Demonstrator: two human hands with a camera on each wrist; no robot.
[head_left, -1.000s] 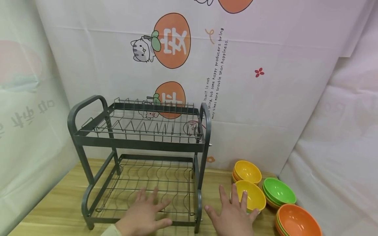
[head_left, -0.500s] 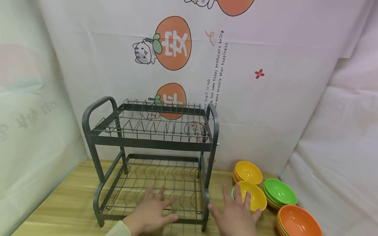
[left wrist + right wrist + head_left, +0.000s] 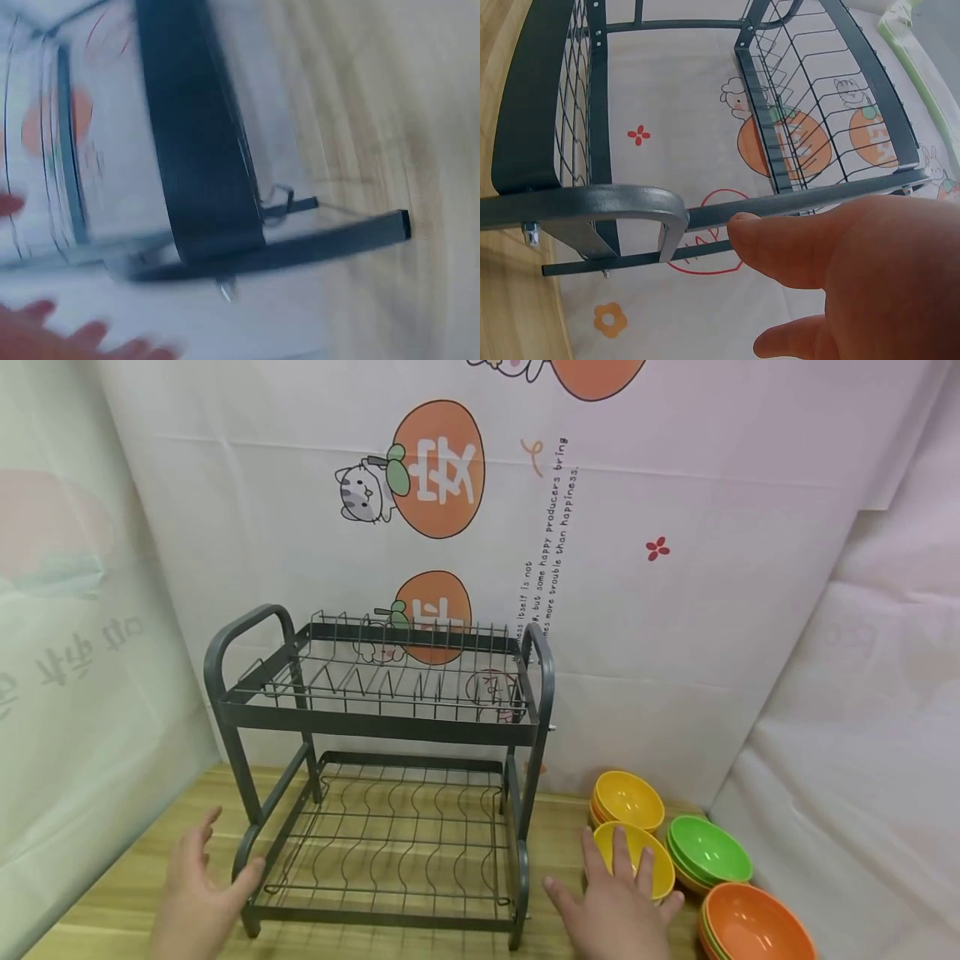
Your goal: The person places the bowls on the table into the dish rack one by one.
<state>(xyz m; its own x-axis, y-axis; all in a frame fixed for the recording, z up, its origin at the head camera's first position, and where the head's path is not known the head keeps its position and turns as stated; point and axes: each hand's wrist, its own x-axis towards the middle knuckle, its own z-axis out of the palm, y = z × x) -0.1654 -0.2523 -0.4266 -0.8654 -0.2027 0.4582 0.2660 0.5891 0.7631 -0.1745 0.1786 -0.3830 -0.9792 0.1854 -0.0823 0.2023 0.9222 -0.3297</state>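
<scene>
Left hand [image 3: 197, 897], thumb and fingers wide apart, is just beside the left front corner of the rack [image 3: 382, 724]; right hand [image 3: 621, 917], fingers spread, partly covers a yellow bowl [image 3: 641, 840] right of it. Rack and bowls stand on the table [image 3: 135, 860]: orange bowl [image 3: 759, 922] nearest, then green bowl [image 3: 711, 850]. Behind hangs a printed cloth [image 3: 697, 652].

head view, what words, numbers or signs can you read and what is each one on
"安", sideways, on the upper orange printed on the back cloth
"itself is not", same cloth
"but some happy producers bring", same cloth
"more trouble than happiness.", same cloth
Character on the lower orange, red writing behind the rack: partly hidden, unreadable
Marks on left cloth and right cloth: too faint
Rack, bowls: none visible
</scene>
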